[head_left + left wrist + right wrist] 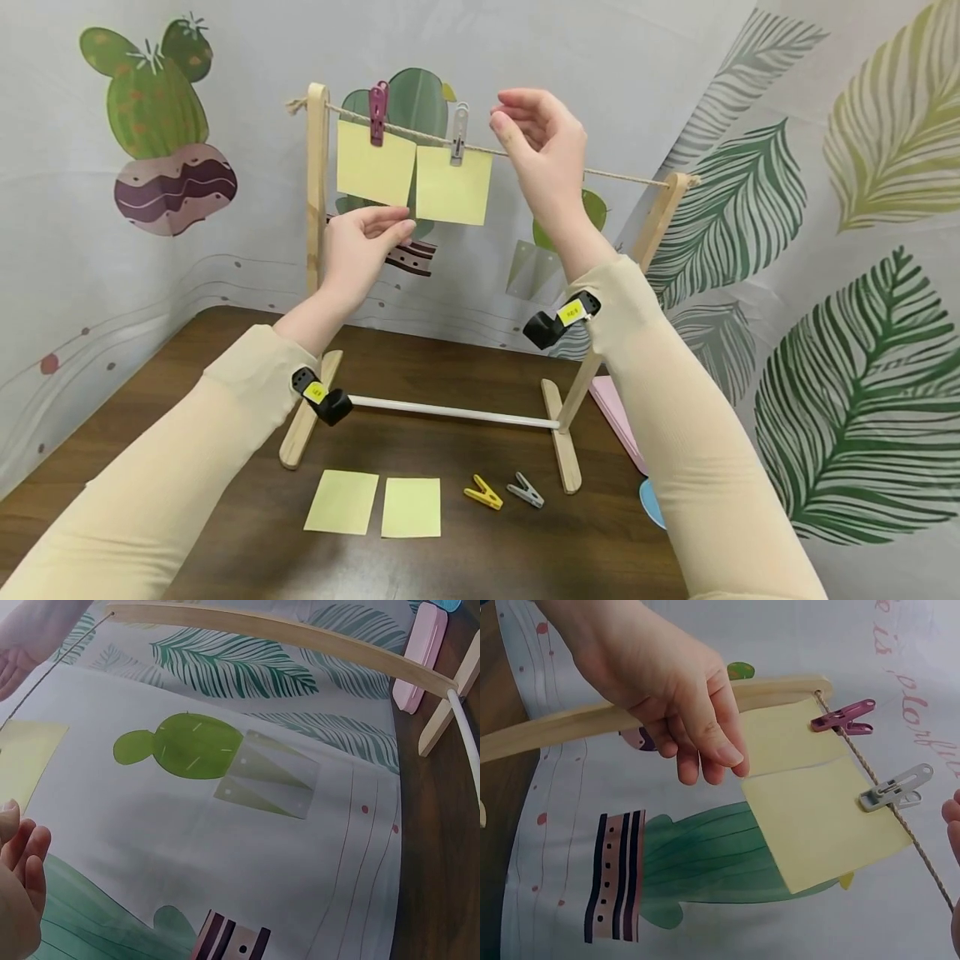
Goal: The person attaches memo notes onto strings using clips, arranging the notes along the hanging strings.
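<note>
Two yellow paper notes hang from a thin rope. A purple clothespin clips the left note, and a light grey clothespin clips the right note. My left hand is just below the notes, its fingertips right at their neighbouring lower corners with fingers loosely bent. My right hand is raised beside the grey clothespin, apart from it, with nothing between its relaxed fingers. In the right wrist view the left hand overlaps the left note's edge.
The rope spans a wooden stand with a white crossbar. Two more notes lie on the brown table, beside a yellow clothespin and a grey clothespin. A pink case and a blue object are at the right.
</note>
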The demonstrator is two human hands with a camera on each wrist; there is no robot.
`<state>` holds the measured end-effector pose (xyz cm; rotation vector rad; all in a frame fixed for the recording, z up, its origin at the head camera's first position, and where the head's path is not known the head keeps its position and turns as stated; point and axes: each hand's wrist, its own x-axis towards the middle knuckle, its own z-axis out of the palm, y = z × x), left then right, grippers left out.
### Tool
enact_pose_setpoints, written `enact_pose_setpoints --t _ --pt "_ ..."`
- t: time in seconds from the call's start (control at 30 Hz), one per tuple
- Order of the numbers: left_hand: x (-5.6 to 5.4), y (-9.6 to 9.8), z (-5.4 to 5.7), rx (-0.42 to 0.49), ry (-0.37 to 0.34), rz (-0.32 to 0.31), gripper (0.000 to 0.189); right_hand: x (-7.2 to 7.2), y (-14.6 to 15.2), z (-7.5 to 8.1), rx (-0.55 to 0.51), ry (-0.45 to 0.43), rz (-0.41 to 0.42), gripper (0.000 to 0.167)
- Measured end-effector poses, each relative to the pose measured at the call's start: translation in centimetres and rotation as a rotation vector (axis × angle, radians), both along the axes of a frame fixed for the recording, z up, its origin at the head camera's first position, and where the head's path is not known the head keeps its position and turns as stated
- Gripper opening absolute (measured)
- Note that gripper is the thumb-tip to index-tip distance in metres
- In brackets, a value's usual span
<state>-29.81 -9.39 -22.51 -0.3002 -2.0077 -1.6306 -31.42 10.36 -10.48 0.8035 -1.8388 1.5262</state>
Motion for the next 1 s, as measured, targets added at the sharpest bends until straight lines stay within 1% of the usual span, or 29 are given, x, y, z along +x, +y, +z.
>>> enact_pose_setpoints --t 0.1,0.23,0.37,0.47,0.57,0.7,0.87,1.0 --pt "0.2 -0.2 -0.4 0.018 0.01 0.005 0.031 0.5 0.2 -0.7 -0.048 0.007 0.023 0.018" --pt "0.3 -0.4 -1.1 0.071 0.035 0.003 0.028 0.9 0.5 -1.9 -0.055 0.043 0.036 0.016" --pt "0.5 -0.7 -2.0 0.124 0.036 -0.037 0.026 1.2 0.8 -3.5 -0.044 0.098 0.037 0.017" --pt "0.7 -0.8 -2.8 0.14 0.027 -0.072 0.028 1.3 1.3 -5.0 -0.054 0.102 0.042 0.016" --pt "0.9 -0.7 -3.6 0.143 0.023 -0.088 0.029 1.5 1.9 -6.6 -0.066 0.072 0.049 0.016" --pt "1.4 -0.6 -4.8 0.139 0.014 -0.089 0.029 1.6 2.4 -8.9 -0.069 0.01 0.075 0.019" --pt "2.4 -0.6 -6.3 0.12 -0.026 -0.067 0.028 1.9 3.0 -11.9 -0.088 -0.05 0.112 0.019" --pt "3.0 -0.8 -7.4 0.106 -0.057 -0.042 0.029 2.1 3.5 -14.1 -0.103 -0.094 0.104 0.021"
